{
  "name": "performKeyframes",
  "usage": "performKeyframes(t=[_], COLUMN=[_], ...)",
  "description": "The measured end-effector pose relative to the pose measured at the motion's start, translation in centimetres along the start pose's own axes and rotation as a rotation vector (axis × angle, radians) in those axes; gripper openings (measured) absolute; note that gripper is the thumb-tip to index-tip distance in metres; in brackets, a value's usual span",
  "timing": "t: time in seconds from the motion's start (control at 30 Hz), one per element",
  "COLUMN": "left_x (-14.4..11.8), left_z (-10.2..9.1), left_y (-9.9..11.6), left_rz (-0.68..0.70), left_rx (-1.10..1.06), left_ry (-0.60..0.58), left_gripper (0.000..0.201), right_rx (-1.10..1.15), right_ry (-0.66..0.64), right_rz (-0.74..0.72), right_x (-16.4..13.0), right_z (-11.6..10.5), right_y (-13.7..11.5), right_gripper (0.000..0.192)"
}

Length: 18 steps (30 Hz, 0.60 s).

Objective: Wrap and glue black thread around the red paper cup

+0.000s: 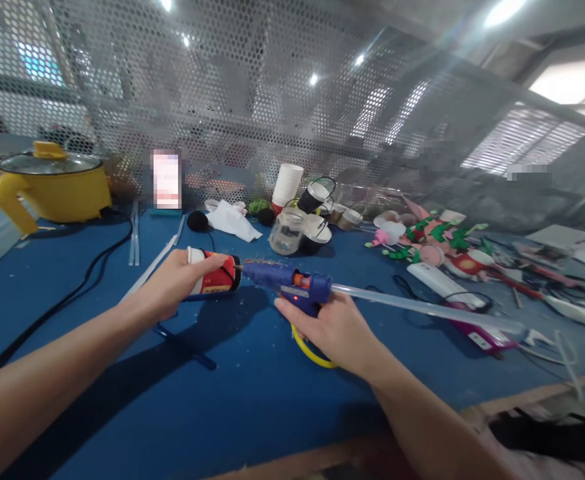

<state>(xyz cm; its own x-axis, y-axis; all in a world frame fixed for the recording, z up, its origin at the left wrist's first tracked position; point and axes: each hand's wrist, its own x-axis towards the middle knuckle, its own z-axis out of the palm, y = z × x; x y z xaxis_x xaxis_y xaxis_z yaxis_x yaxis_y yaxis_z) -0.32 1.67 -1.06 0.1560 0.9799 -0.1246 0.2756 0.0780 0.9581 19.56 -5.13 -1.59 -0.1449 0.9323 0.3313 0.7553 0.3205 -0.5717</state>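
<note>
My left hand (172,283) grips a red and white paper cup (215,275) lying on its side, its bottom end turned to the right. My right hand (335,327) holds a blue hot glue gun (292,283) with an orange trigger; its nozzle touches the cup's bottom end. A long clear glue stick (422,308) sticks out of the gun's back to the right. A yellow cord loop (310,350) hangs under my right hand. Both hands hover above a blue table (222,400).
A yellow electric pot (52,183) stands at the far left, its black cable (62,300) running across the table. Stacked white cups (287,183), a clear jar (285,233) and a white cloth (232,220) sit behind. Felt craft pieces (437,240) lie right. Perforated metal mesh (247,87) backs the table.
</note>
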Motion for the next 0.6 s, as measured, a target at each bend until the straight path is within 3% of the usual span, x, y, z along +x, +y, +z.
performKeyframes(t=[0.1,0.27,0.6], left_x=[0.16,0.08,0.48], left_z=[-0.11,-0.47,-0.64], left_y=[-0.30,-0.54,-0.82], left_rz=[0.000,-0.040,-0.034], left_rx=[-0.008,0.030,0.009], left_ry=[0.002,0.006,0.024], left_gripper=[0.033,0.033,0.035], right_rx=[-0.099,-0.034,-0.076], right_ry=[0.065,0.090,0.051], right_rz=[-0.075,-0.191,-0.201], right_x=[-0.03,0.07,-0.22], right_z=[0.28,0.20,0.25], right_y=[0.17,-0.08,-0.21], right_gripper=[0.024,0.016,0.014])
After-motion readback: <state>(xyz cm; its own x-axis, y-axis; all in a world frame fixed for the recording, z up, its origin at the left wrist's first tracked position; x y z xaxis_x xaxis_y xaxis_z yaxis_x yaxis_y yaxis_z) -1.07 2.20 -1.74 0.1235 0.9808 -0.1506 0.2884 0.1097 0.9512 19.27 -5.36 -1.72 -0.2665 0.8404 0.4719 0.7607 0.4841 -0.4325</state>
